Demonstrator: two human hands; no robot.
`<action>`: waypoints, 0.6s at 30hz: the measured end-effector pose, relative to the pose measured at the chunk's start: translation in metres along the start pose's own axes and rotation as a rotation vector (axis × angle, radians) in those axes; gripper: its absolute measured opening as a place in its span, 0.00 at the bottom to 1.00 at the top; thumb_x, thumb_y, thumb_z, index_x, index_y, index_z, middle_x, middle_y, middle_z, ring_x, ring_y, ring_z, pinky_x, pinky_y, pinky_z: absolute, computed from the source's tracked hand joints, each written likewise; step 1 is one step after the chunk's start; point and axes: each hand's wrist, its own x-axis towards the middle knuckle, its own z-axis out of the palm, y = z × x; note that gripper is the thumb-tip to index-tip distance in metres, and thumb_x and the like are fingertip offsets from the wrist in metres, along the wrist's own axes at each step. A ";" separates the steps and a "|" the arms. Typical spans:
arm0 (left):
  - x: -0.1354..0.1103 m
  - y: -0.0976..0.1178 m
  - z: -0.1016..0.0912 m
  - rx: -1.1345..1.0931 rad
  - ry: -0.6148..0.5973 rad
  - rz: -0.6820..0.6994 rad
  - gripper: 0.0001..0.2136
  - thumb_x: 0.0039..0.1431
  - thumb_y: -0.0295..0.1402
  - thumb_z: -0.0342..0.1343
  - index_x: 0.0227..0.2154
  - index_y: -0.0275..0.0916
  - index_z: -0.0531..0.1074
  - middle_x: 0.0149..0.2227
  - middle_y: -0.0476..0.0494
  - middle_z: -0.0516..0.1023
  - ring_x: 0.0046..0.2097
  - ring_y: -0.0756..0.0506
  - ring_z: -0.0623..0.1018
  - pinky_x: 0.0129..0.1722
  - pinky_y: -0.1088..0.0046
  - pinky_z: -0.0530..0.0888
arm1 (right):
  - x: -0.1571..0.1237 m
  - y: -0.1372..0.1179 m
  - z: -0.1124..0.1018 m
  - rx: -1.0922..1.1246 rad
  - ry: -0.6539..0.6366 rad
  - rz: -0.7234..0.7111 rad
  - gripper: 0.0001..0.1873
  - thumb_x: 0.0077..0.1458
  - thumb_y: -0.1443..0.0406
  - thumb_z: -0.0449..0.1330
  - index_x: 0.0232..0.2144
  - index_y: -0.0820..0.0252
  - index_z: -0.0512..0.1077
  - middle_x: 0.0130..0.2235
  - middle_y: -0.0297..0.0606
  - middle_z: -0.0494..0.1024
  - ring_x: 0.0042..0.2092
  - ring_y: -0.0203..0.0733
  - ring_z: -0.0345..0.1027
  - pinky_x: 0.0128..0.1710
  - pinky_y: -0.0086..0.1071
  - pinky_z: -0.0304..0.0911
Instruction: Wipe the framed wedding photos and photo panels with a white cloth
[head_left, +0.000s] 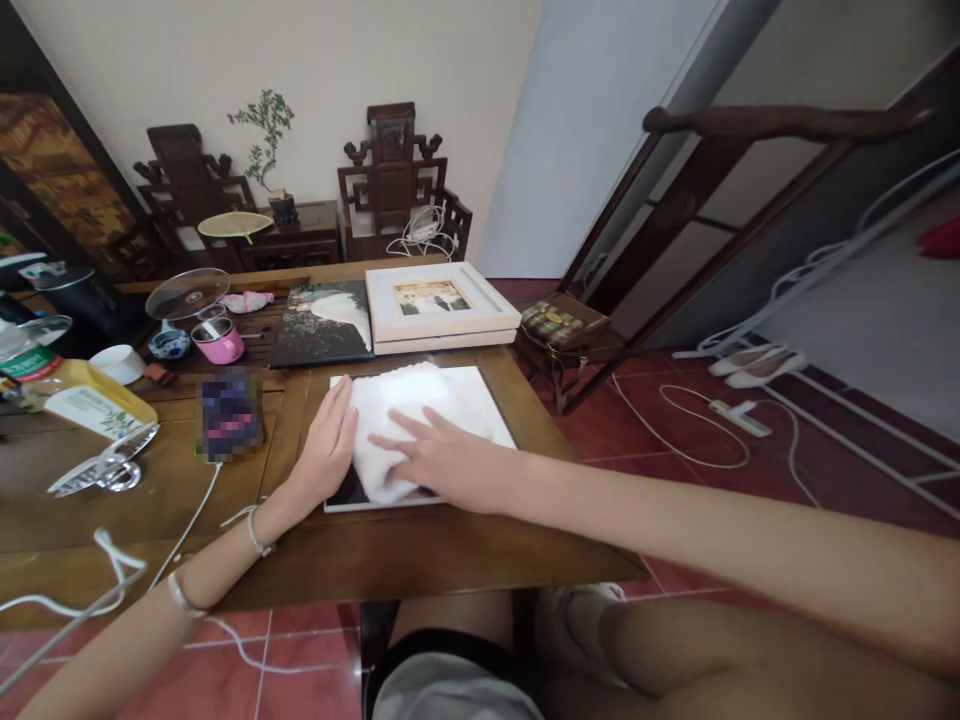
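A white-edged picture frame (pixel 491 405) lies flat near the table's front edge, its dark surface partly hidden. Bunched on top of it is a fluffy white towel (pixel 409 385). My right hand (pixel 450 455) lies over the towel, palm down with the fingers spread. At the frame's left side, my left hand (pixel 330 445) rests with its fingers stretched out together, against the towel's left edge. Neither hand has its fingers wrapped round anything.
Behind the frame are a dark picture panel (pixel 322 325) and a boxed framed photo (pixel 442 340). To the left stand a pink mug (pixel 220 340), an oil bottle (pixel 97 395), scissors (pixel 112 465) and a blurred-out device (pixel 229 420) with a cable. A wooden chair (pixel 705 180) stands right.
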 end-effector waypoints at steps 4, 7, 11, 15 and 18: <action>-0.001 0.001 0.000 -0.026 0.002 -0.036 0.27 0.69 0.46 0.36 0.63 0.35 0.58 0.67 0.38 0.59 0.68 0.41 0.58 0.68 0.57 0.53 | -0.012 -0.018 -0.009 0.089 -0.047 -0.138 0.25 0.52 0.79 0.54 0.49 0.57 0.74 0.66 0.42 0.58 0.67 0.65 0.45 0.56 0.60 0.58; -0.002 -0.001 0.003 -0.015 -0.028 -0.045 0.27 0.69 0.45 0.35 0.63 0.35 0.59 0.67 0.37 0.59 0.68 0.41 0.58 0.67 0.59 0.55 | -0.025 -0.023 -0.019 0.151 -0.133 -0.124 0.31 0.48 0.82 0.52 0.51 0.55 0.73 0.66 0.40 0.59 0.67 0.62 0.46 0.54 0.54 0.62; -0.005 -0.008 0.008 0.090 -0.122 0.070 0.25 0.68 0.42 0.42 0.62 0.32 0.60 0.66 0.33 0.59 0.68 0.39 0.58 0.66 0.54 0.57 | -0.036 -0.010 -0.028 0.233 -0.233 0.144 0.32 0.46 0.83 0.49 0.50 0.57 0.74 0.57 0.48 0.71 0.59 0.57 0.64 0.46 0.41 0.66; -0.007 -0.014 0.010 0.165 -0.162 0.200 0.22 0.67 0.36 0.45 0.61 0.33 0.63 0.65 0.32 0.62 0.67 0.38 0.60 0.65 0.52 0.60 | -0.034 0.025 -0.022 0.278 -0.224 0.406 0.32 0.49 0.80 0.50 0.55 0.58 0.70 0.44 0.51 0.77 0.43 0.50 0.74 0.39 0.35 0.65; -0.006 -0.013 0.010 0.159 -0.166 0.233 0.21 0.68 0.34 0.45 0.61 0.36 0.64 0.64 0.35 0.63 0.66 0.39 0.61 0.65 0.53 0.59 | -0.019 0.050 -0.018 0.301 -0.113 0.426 0.35 0.49 0.79 0.51 0.59 0.57 0.67 0.44 0.48 0.77 0.43 0.49 0.73 0.40 0.33 0.63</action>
